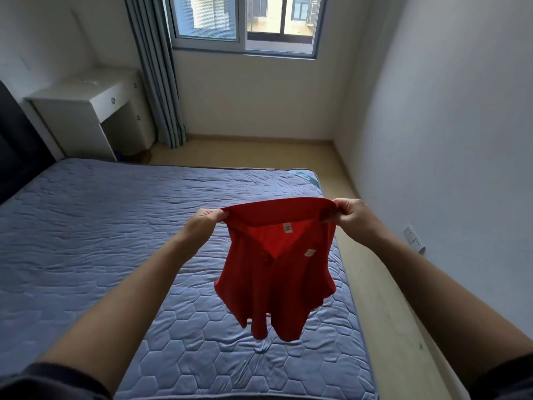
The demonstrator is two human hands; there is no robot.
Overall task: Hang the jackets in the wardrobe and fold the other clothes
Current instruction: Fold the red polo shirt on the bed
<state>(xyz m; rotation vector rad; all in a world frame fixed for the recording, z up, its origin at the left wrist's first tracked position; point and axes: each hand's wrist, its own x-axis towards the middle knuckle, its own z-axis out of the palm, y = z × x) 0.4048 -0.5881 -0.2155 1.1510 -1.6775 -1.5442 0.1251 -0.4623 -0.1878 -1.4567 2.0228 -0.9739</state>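
The red polo shirt (274, 281) hangs in the air above the near right part of the bed (101, 241). Its collar is uppermost, the inner neck label faces the person, and the hem dangles free of the mattress. It is held this way, I judge, so that its own weight pulls the cloth straight. A collared shirt is no jacket, so it belongs to the folding, and it wants to be square before it is laid down.

The left hand (204, 223) pinches one shoulder corner and the right hand (350, 216) the other. The fingers of each are curled and clamped on the fabric, with the top edge stretched taut between them.

The bed beneath offers the flat place a fold needs. Farther off are a white desk (95, 111) by the left wall, a grey curtain (157, 70) beside the window (245, 21), and a wall socket (414, 241) low on the right. No wardrobe shows.
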